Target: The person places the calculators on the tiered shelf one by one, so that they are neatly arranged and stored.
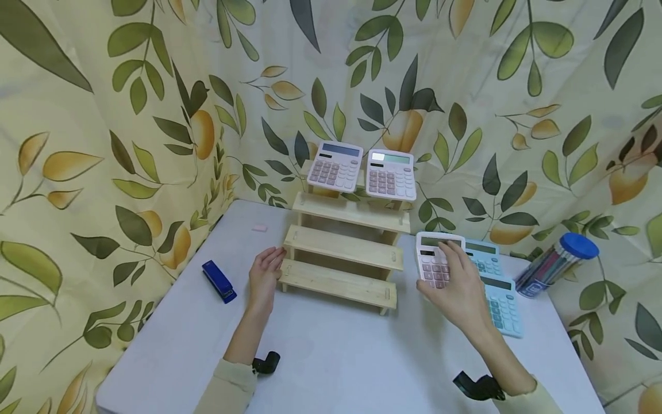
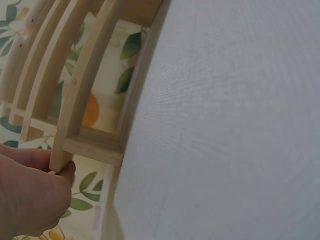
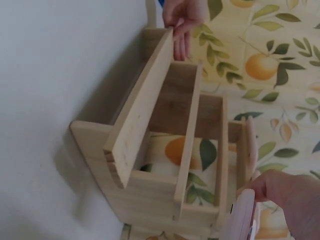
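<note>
Basically, right hand (image 1: pixel 457 287) pinches a white-and-pink calculator (image 1: pixel 433 268), just right of the wooden rack (image 1: pixel 338 246); fingers hide part of its display and keys. Height over the counter (image 1: pixel 331 351) hard to judge. Right wrist view shows it nearly edge-on, bottom cut by the frame.

Left hand (image 1: pixel 265 277) has fingers closed narrow on the left end of the lowest board (image 1: pixel 336 283). Left wrist view confirms the pinch, but crops the hand at the left and the rack at the top.

Two pale calculators (image 1: pixel 335 167) (image 1: pixel 391 174) lean side by side on the top tier; what holds them there is hidden. Rear blue calculator (image 1: pixel 488 259) is half covered by the white one and the front blue calculator (image 1: pixel 504 310), itself partly behind the right hand. Small pink piece (image 1: pixel 260 228) too small to identify.

Room: wide counter stretch between rack and near edge, forearms over it. Right side tight: blue calculators, then pen jar (image 1: pixel 553 267) by the edge. Stapler (image 1: pixel 219 282) near the left edge, apart from the hand.
</note>
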Demonstrator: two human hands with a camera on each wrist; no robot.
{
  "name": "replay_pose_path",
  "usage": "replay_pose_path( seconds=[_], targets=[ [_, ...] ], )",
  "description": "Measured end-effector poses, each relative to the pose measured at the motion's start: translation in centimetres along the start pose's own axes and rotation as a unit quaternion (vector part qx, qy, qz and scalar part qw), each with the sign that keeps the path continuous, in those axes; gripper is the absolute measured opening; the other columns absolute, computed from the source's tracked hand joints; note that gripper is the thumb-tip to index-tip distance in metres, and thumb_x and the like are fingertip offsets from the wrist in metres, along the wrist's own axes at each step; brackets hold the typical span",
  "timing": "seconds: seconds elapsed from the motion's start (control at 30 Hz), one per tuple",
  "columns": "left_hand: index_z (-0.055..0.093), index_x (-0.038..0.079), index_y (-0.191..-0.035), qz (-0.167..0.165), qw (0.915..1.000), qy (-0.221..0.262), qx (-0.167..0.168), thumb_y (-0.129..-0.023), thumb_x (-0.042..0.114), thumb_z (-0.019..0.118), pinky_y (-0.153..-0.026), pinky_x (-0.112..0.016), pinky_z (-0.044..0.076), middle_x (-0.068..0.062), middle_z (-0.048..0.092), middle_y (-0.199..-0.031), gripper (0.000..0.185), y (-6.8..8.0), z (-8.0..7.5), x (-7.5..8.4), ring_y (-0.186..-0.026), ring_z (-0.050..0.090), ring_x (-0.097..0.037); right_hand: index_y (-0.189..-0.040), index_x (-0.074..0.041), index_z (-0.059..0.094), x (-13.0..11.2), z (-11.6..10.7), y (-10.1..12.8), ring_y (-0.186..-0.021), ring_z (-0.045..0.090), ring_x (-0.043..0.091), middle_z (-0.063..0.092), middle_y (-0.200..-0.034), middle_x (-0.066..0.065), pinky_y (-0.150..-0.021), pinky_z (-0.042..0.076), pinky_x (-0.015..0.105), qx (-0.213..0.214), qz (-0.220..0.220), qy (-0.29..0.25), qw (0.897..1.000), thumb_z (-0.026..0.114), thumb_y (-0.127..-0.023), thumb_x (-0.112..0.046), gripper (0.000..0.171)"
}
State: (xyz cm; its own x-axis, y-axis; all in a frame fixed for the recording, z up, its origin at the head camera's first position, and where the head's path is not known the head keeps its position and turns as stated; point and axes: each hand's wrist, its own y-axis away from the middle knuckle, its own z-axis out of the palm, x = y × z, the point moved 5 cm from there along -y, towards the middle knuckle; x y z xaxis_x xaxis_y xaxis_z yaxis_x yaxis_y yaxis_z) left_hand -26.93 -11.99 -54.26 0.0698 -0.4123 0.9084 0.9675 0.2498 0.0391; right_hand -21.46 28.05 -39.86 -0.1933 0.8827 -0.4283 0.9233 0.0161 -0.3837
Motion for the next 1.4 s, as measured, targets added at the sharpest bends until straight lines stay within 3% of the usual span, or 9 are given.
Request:
replay_pose_path(
  seconds=[0.43,1.4],
  targets=[
    [0.041,-0.002,-0.148,-0.005,1.0,-0.004,-0.006,-0.084,-0.029,0.037,-0.12,-0.03,0.04,-0.021,0.053,-0.149,0.07,-0.2,0.2,-0.2,-0.142,0.051,-0.03,-0.154,-0.003,0.044,-2.8,0.1,-0.9,-0.136,0.044,0.051,0.039,-0.161,0.022,-0.102,0.044,0.074,0.003,-0.03,-0.027,0.999,0.089,-0.074,-0.022,0.093],
    [0.04,-0.007,-0.148,0.012,0.9999,-0.002,0.003,-0.084,-0.03,0.037,-0.122,-0.036,0.039,-0.026,0.052,-0.15,0.068,-0.1,-0.1,0.1,-0.143,0.05,-0.034,-0.153,0.0,0.043,-5.5,2.0,-4.4,-0.139,0.041,0.052,0.037,-0.16,0.026,-0.107,0.041,0.075,-0.016,-0.05,-0.044,0.998,0.089,-0.075,-0.023,0.094]
  ],
)
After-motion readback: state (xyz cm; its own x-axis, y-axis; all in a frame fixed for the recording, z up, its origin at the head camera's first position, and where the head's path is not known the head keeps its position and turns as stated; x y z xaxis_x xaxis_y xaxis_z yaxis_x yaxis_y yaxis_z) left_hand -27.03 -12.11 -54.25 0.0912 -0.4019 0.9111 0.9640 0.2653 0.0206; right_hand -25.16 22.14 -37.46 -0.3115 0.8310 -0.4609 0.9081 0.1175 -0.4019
